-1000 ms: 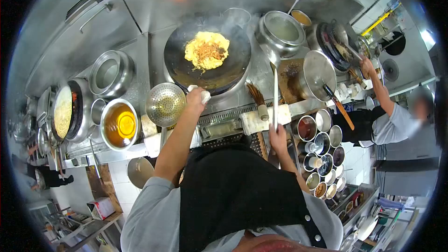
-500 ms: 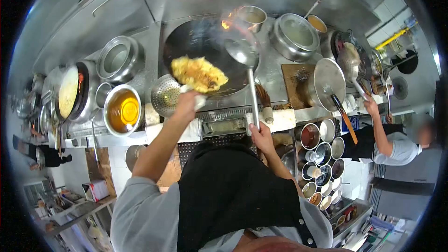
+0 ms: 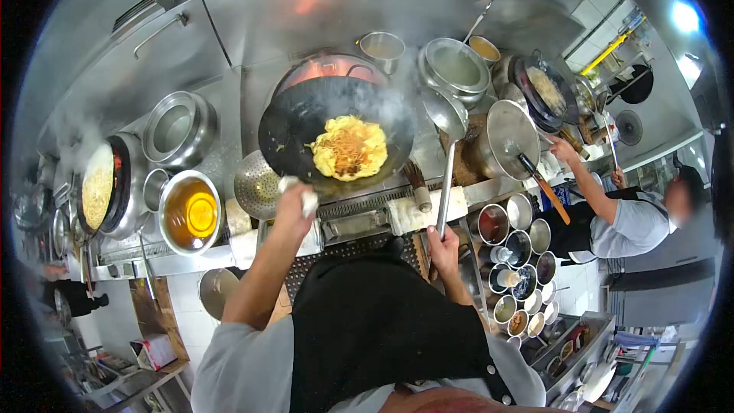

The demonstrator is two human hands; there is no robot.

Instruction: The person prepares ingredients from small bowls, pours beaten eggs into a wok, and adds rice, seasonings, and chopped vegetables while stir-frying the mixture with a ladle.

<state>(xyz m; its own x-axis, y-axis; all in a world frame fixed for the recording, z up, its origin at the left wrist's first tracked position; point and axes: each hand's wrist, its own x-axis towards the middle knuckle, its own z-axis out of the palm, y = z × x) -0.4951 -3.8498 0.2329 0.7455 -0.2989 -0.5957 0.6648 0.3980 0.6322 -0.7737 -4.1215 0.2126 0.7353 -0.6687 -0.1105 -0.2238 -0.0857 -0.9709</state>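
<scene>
Through a folded white cloth (image 3: 309, 197), my left hand (image 3: 290, 213) is closed on the near left edge of a black wok (image 3: 294, 126). The wok is lifted and tilted towards me, off the burner. In it lies a flat yellow egg omelette (image 3: 350, 147) with orange-brown shreds on top, and steam rises around it. My right hand (image 3: 443, 246) grips the long handle of a steel ladle (image 3: 447, 113). The ladle's bowl is held to the right of the wok, apart from it. Below the wok's left edge sits a perforated strainer (image 3: 257, 186).
A bowl of yellow oil (image 3: 191, 213) and a lidded pot (image 3: 180, 130) stand left. A bamboo brush (image 3: 417, 185) lies near the wok; a large steel pan (image 3: 511, 139) is right. Several seasoning tins (image 3: 518, 247) stand lower right. A co-worker (image 3: 619, 214) cooks at the right.
The omelette, earlier folded near the wok's near left edge, now lies spread inside it. The wok has come up off the burner. The ladle has moved right, out of the wok.
</scene>
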